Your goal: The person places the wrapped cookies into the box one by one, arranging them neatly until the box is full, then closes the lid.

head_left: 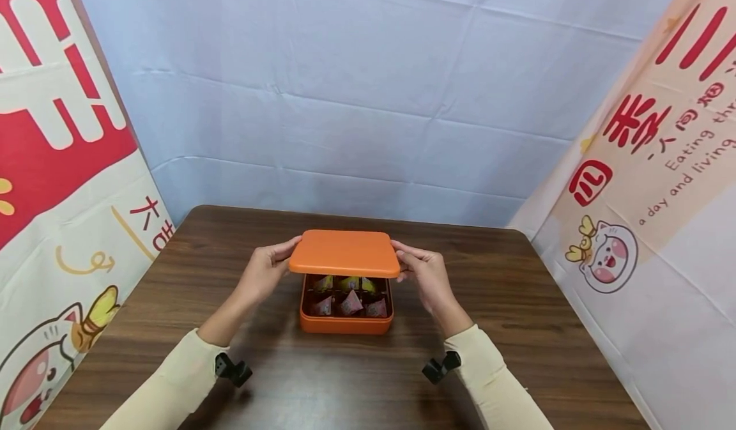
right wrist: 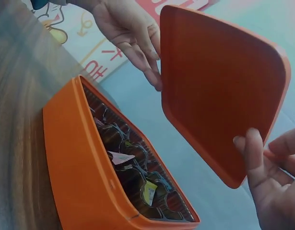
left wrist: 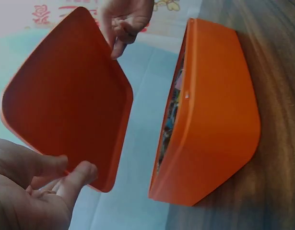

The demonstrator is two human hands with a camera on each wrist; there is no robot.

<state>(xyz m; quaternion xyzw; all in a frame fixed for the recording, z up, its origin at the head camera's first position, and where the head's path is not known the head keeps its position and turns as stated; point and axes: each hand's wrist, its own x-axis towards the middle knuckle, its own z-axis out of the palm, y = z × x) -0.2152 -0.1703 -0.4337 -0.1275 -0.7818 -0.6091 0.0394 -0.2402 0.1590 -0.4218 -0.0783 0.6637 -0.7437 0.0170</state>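
Observation:
An orange lid (head_left: 345,251) is held in the air above an orange box (head_left: 347,325), apart from it and covering its back part in the head view. My left hand (head_left: 266,271) pinches the lid's left edge. The lid's right edge is pinched by my right hand (head_left: 424,275). Inside the box is a divided dark insert with small wrapped pieces: pink ones (head_left: 351,303) in the front row, yellow ones (head_left: 349,283) behind. In the right wrist view a yellow packet (right wrist: 149,191) and a pink packet (right wrist: 121,157) show in the compartments.
The box stands on a dark wood-grain table (head_left: 494,328). A pale cloth backdrop (head_left: 356,98) hangs behind the table. Printed banners stand at the left (head_left: 34,238) and right (head_left: 661,238). Each wrist carries a small black camera.

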